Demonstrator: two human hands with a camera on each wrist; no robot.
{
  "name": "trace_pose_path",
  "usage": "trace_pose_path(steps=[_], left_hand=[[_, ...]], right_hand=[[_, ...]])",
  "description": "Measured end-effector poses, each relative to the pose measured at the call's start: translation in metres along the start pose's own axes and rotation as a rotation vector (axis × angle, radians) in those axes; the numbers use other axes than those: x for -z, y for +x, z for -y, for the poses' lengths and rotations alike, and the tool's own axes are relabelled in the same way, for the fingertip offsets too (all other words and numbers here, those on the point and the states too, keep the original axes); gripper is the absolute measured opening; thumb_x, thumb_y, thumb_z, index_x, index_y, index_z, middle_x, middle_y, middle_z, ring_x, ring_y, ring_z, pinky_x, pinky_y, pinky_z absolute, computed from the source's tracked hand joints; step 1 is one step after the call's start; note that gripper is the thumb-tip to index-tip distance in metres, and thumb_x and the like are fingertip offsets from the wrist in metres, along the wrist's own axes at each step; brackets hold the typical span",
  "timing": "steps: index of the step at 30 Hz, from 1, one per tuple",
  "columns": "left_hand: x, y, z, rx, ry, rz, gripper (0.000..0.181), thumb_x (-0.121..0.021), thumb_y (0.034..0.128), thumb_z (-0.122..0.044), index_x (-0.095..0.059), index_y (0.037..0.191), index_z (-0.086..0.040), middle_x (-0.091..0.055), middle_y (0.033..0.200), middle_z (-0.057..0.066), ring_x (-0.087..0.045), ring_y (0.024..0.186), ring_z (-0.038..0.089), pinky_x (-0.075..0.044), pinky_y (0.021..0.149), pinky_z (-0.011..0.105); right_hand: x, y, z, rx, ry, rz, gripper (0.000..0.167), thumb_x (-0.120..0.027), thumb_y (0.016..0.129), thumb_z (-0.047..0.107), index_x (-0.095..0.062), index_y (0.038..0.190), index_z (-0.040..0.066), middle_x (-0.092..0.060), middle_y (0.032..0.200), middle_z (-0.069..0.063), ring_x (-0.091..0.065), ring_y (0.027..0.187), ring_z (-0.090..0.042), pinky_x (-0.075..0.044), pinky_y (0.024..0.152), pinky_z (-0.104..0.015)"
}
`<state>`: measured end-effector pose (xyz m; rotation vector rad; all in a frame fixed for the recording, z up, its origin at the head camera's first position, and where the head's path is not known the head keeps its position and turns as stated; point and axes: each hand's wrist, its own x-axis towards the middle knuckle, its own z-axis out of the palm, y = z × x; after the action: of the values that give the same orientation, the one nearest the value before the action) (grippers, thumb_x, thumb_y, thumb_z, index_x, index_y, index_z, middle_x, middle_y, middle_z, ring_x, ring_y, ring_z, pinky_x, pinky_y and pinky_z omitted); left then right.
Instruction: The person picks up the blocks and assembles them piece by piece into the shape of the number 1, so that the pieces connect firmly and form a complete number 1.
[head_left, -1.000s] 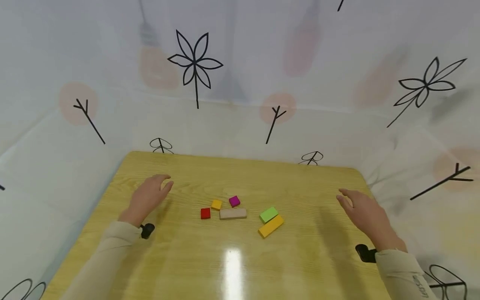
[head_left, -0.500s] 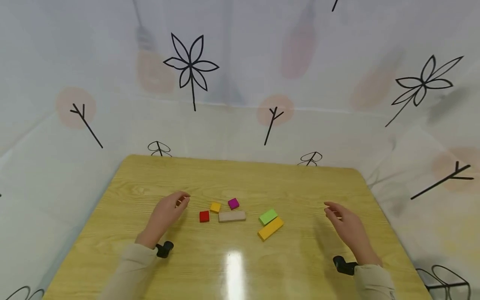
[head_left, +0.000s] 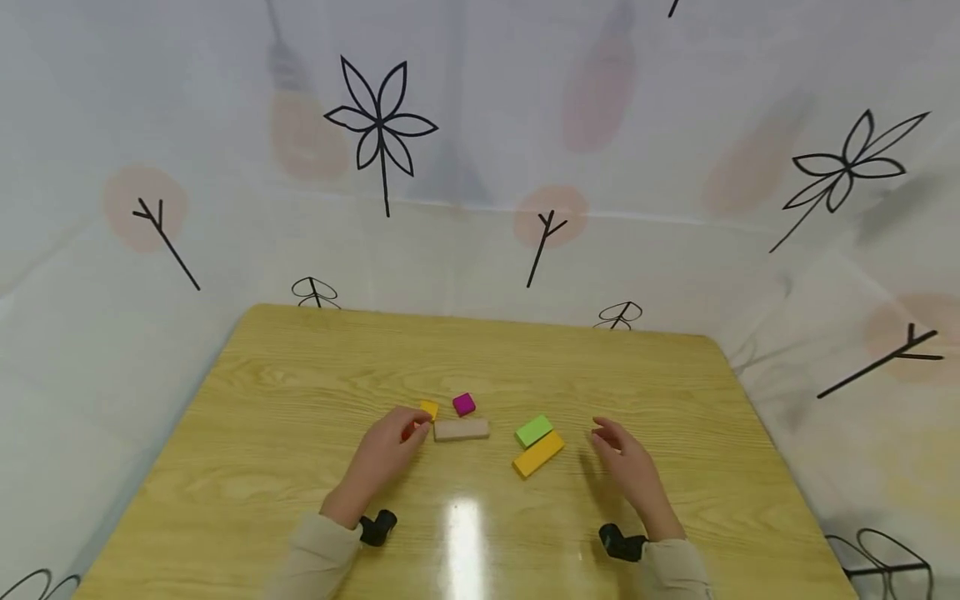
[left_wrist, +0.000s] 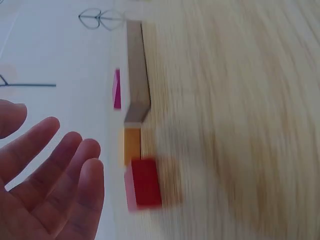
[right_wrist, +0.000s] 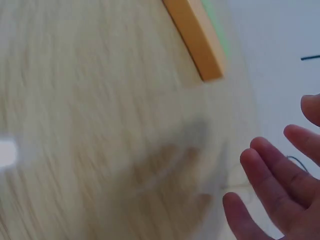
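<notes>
My left hand (head_left: 381,457) hovers over the red block (left_wrist: 146,183), holding nothing, its fingers loosely bent. In the head view that hand hides most of the red block. Close by lie a small yellow-orange block (head_left: 429,409), a long beige block (head_left: 461,430) and a magenta block (head_left: 464,404). My right hand (head_left: 628,468) is above the table, to the right of the long orange block (head_left: 538,455) and the green block (head_left: 533,431), which lie side by side. Nothing is between its relaxed fingers, and its shadow falls on the table in the right wrist view.
The blocks lie on a wood-grain table (head_left: 300,367) with rounded far corners. A pale cloth (head_left: 465,150) with plant drawings hangs behind it and at both sides. Light glares off the table (head_left: 465,542) near the front. A small black device (head_left: 621,543) sits at each wrist.
Both hands have moved inward and lower. My left hand has gone right to the red block, and my right hand left toward the orange block. The blocks appear to lie where they were.
</notes>
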<state>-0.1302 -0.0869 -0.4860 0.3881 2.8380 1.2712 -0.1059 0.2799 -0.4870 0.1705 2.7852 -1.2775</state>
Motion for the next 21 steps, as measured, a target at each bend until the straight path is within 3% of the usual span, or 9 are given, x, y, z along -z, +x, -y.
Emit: trace_pose_path(steps=[6,9,14,21], left_hand=[[-0.019,0.0,-0.013,-0.025,-0.01,0.023,0.028,-0.049,0.0917,-0.03,-0.06,0.112,-0.015,-0.052,0.101,-0.006,-0.053,0.083,0.01,-0.044,0.07,0.033],[-0.023,-0.001,-0.013,-0.006,-0.012,-0.003,0.029,-0.047,0.0921,-0.032,-0.058,0.114,-0.016,-0.051,0.104,-0.006,-0.053,0.086,0.011,-0.043,0.072,0.034],[-0.035,-0.006,-0.009,0.04,-0.023,-0.017,0.031,-0.05,0.091,-0.03,-0.055,0.119,-0.018,-0.049,0.114,-0.005,-0.052,0.091,0.012,-0.043,0.075,0.036],[-0.049,-0.007,-0.007,0.051,-0.047,-0.017,0.038,-0.052,0.0899,-0.029,-0.051,0.125,-0.015,-0.044,0.125,-0.001,-0.052,0.096,0.013,-0.043,0.077,0.037]], right_hand=[[-0.025,0.01,-0.004,-0.076,0.247,0.114,0.047,-0.046,0.093,0.033,-0.037,0.134,0.014,-0.046,0.127,-0.01,-0.042,0.117,-0.027,-0.032,0.093,-0.048],[-0.028,0.019,-0.008,-0.087,0.312,0.179,0.049,-0.045,0.092,0.039,-0.035,0.135,0.019,-0.045,0.129,-0.005,-0.042,0.116,-0.023,-0.029,0.095,-0.047],[-0.031,0.027,-0.009,-0.092,0.266,0.206,0.054,-0.045,0.09,0.044,-0.036,0.135,0.017,-0.045,0.126,-0.006,-0.044,0.11,-0.023,-0.03,0.094,-0.046],[-0.043,0.029,0.0,-0.055,0.157,0.179,0.058,-0.052,0.088,0.041,-0.034,0.136,0.014,-0.036,0.123,-0.011,-0.038,0.108,-0.025,-0.036,0.084,-0.039]])
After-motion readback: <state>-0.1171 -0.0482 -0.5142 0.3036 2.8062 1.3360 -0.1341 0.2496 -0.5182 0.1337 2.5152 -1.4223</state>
